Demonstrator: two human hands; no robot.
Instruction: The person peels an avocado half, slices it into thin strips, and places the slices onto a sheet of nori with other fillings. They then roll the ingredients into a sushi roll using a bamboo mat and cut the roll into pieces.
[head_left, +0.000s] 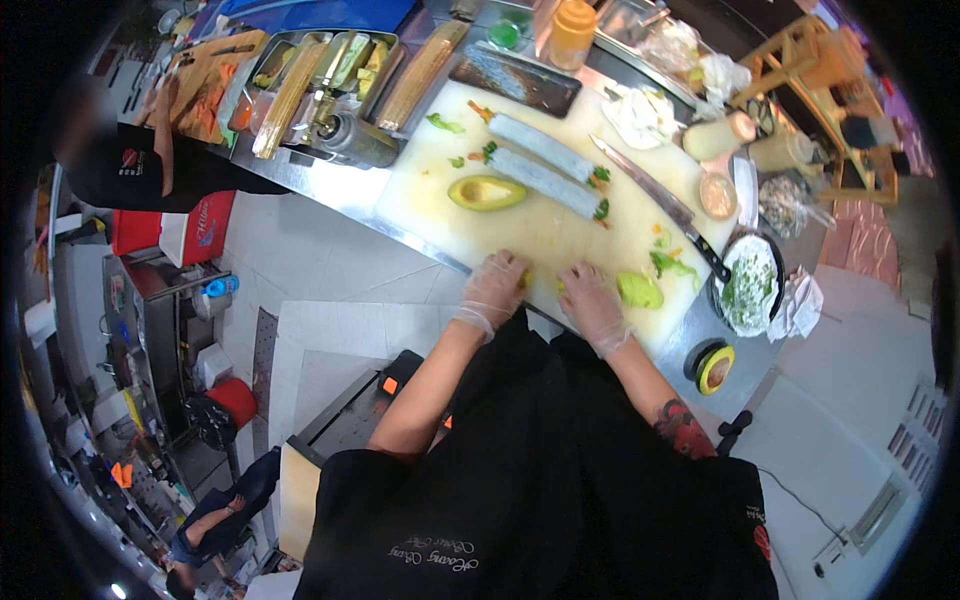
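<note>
My left hand (495, 289), in a clear glove, is at the near edge of a white cutting board (420, 184), its fingers curled over a yellow-green piece (528, 280), mostly hidden. Facing it, my gloved right hand (592, 304) curls over another yellow-green piece (561, 286). Right of that hand lies a peeled avocado piece (640, 290). Beyond my hands sits a pitted avocado half (486, 193), cut side up. Two long pale wrapped rolls (546, 181) (541, 146) with greens at their ends lie farther back. A long kitchen knife (652, 187) rests at the right.
An avocado half with its pit (716, 370) and a bowl of white-and-green food (746, 281) are on the right. A dark tray (517, 79), rolled bamboo mats (424, 75) and squeeze bottles (718, 136) line the back. A co-worker (142, 165) stands at the left.
</note>
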